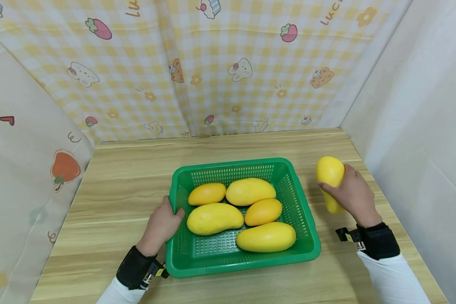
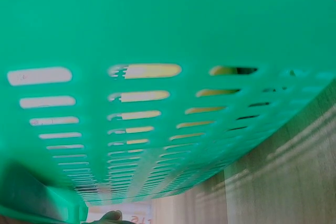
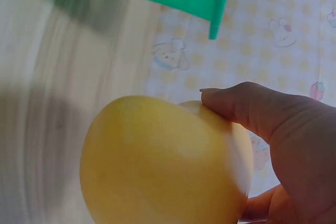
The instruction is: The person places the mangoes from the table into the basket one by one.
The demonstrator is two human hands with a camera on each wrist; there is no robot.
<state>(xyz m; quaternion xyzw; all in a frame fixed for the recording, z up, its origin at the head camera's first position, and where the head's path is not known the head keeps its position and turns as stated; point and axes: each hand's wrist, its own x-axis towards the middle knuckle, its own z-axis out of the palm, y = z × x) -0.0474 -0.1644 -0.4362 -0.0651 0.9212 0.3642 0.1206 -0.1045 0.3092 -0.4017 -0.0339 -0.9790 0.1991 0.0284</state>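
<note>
A green plastic basket (image 1: 243, 270) with slotted walls holds several yellow mangoes (image 1: 214, 218) of differing sizes. My left hand (image 1: 162, 221) grips the basket's left rim, its thumb over the inner side. In the left wrist view the slotted green wall (image 2: 168, 19) fills most of the picture, with yellow showing through the slots. To the right of the basket, my right hand (image 1: 351, 192) holds a large yellow mango (image 1: 329, 169). The right wrist view shows this mango (image 3: 163, 161) close up, the thumb lying along its side.
Under the basket is a wood-grain table (image 1: 137, 169). A yellow checked cloth (image 1: 213, 101) with cartoon prints hangs along the back edge. Pale curtains stand at the left (image 1: 23, 169) and right (image 1: 422, 126), the right one close beside my right hand.
</note>
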